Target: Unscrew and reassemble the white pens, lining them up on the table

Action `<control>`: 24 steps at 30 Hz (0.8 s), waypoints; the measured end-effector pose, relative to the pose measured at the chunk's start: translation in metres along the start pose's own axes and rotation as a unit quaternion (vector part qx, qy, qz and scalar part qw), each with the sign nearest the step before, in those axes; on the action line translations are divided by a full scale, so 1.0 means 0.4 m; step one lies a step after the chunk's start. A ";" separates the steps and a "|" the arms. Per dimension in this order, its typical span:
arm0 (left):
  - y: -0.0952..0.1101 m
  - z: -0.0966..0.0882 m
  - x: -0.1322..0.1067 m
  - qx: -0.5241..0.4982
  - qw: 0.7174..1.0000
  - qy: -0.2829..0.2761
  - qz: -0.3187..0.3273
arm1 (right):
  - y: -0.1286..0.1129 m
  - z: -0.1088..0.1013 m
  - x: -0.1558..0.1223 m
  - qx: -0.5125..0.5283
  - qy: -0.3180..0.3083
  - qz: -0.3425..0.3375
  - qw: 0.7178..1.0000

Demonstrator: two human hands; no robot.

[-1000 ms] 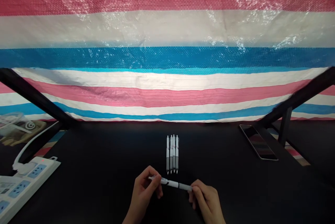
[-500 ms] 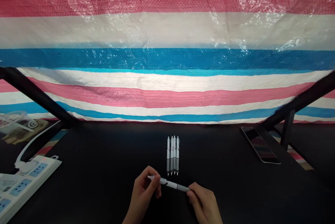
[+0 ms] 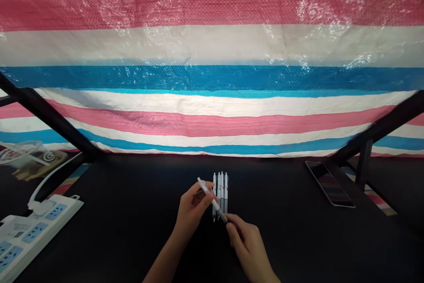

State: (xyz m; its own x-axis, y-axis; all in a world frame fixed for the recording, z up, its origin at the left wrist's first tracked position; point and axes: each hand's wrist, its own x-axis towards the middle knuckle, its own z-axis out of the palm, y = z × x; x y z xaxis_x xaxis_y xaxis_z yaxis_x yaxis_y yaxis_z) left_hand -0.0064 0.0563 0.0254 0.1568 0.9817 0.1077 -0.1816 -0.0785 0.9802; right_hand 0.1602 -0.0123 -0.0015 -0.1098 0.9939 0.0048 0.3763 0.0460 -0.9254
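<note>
Between my two hands I hold a white pen with a grey grip (image 3: 216, 205), slanting from upper left down to lower right. My left hand (image 3: 194, 208) pinches it near the clear clip end, thumb and fingers closed on the barrel. At the grey tip end, the fingertips of my right hand (image 3: 247, 241) close on it. Just behind lies a row of several matching pens (image 3: 226, 192), side by side on the black table (image 3: 139, 212), push buttons pointing away from me. My left fingers and the held pen partly cover the row's left side.
A smartphone (image 3: 329, 184) lies at the table's right. On the left is a white power strip (image 3: 41, 232) with a plugged-in cable. Black frame bars (image 3: 56, 122) slope along both sides, and a striped plastic sheet (image 3: 212, 80) hangs behind. Clear packaging (image 3: 31, 155) sits far left.
Both hands have moved away from me with the pen, the left also to the right, the right slightly left. The pen has turned steeper and now overlaps the row. The view has shifted slightly.
</note>
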 end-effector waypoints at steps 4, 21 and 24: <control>-0.023 -0.009 0.034 0.019 1.000 0.021 0.015 | 0.030 -0.002 0.006 -0.028 0.099 -0.008 0.995; -0.053 -0.015 0.030 0.004 0.997 0.067 -0.032 | 0.031 0.002 -0.001 -0.007 0.152 -0.007 0.988; -0.052 -0.012 0.029 0.004 0.997 0.070 -0.036 | 0.031 0.001 0.000 -0.009 0.151 -0.013 0.988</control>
State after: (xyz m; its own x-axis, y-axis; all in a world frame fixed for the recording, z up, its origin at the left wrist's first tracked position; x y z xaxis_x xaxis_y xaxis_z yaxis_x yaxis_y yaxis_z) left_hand -0.0057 0.0704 0.0055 0.0325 0.9994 0.0131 -0.1676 -0.0074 0.9858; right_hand 0.1645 -0.0117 -0.0130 0.1600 0.9767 0.1433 0.3937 0.0700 -0.9165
